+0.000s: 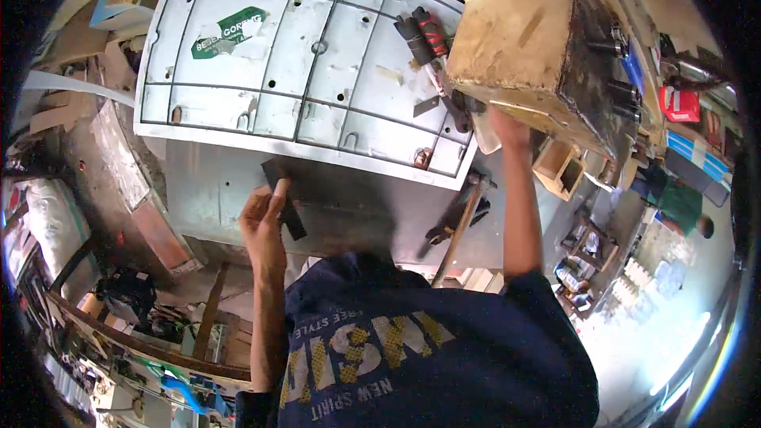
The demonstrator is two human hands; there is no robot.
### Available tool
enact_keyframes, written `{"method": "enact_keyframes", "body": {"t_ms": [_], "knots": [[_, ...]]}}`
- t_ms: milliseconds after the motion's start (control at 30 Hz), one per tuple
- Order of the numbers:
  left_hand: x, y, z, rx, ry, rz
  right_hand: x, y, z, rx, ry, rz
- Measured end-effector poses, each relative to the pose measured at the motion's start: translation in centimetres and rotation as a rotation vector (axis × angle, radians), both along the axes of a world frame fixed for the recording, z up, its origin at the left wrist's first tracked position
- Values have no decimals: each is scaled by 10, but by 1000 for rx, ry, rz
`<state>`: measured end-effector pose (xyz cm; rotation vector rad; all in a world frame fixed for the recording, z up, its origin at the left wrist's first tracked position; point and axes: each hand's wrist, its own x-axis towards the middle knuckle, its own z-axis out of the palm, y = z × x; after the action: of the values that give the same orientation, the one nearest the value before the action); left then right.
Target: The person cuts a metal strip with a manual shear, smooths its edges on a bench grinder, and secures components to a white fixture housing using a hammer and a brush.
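My left hand (264,212) is closed on a flat black strip (292,218), held upright just off the near edge of a white ribbed panel (265,71). The panel lies on a grey metal worktop (349,194) and bears a green sticker (227,34). On its right part lie tools with black and red grips (426,38). My right hand (510,128) reaches in at the near side of a worn wooden box (511,32); the box hides its fingers, so its grip does not show. A pale translucent piece (486,136) is beside that hand.
A wooden-handled hammer (462,226) and black-handled pliers (441,231) lie at the worktop's near right. A small open wooden box (560,168) is right of my forearm. Boards (131,162) lean at left. Another person (682,202) is far right.
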<state>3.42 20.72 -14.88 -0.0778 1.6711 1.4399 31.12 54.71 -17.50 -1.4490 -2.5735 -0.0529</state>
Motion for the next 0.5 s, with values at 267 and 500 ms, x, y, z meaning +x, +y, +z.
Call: {"method": "enact_keyframes", "body": {"t_ms": [267, 500], "knots": [[20, 20, 1, -132, 110, -182, 30, 70, 3, -62, 59, -291], [0, -5, -9, 25, 168, -35, 25, 44, -1, -102, 54, -312]]}}
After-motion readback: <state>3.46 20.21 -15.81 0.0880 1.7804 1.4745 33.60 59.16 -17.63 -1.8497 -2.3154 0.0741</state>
